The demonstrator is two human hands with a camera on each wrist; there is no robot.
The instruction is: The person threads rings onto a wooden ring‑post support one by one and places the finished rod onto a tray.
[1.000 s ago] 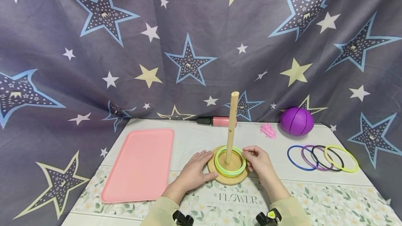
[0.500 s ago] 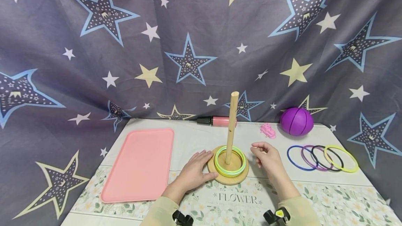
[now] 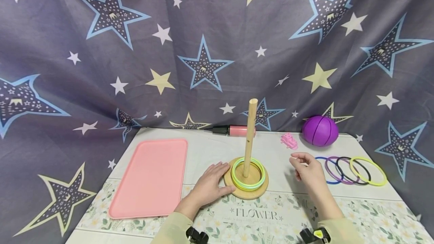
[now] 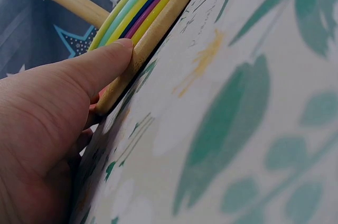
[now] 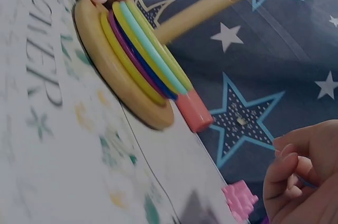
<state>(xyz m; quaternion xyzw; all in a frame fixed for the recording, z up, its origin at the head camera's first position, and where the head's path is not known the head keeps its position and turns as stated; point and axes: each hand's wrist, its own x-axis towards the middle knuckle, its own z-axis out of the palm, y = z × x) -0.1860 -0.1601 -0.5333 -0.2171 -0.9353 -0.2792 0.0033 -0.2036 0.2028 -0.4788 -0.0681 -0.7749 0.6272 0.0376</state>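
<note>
A wooden post (image 3: 250,134) rises from a round wooden base (image 3: 249,195) at mid table. Several coloured rings (image 3: 249,188) lie stacked around its foot, with a light green one on top in the right wrist view. My left hand (image 3: 210,185) rests against the base's left edge, its thumb (image 4: 113,57) at the rim beside the stack. To the right of the base, my right hand (image 3: 308,170) hovers with loosely bent fingers and nothing in them. It covers part of a blue ring (image 3: 333,182), which overlaps purple, black and yellow rings (image 3: 385,178) on the table.
A pink tray (image 3: 149,180) lies at the left. Along the back are a pink and black pump-like tube (image 3: 240,131), a small pink toy (image 3: 289,141) and a purple ball (image 3: 320,131). A star-patterned cloth (image 3: 203,108) hangs behind the table.
My right hand has let go of the ring stack's right side and moved right toward the loose rings. The left hand and the stack have stayed put.
</note>
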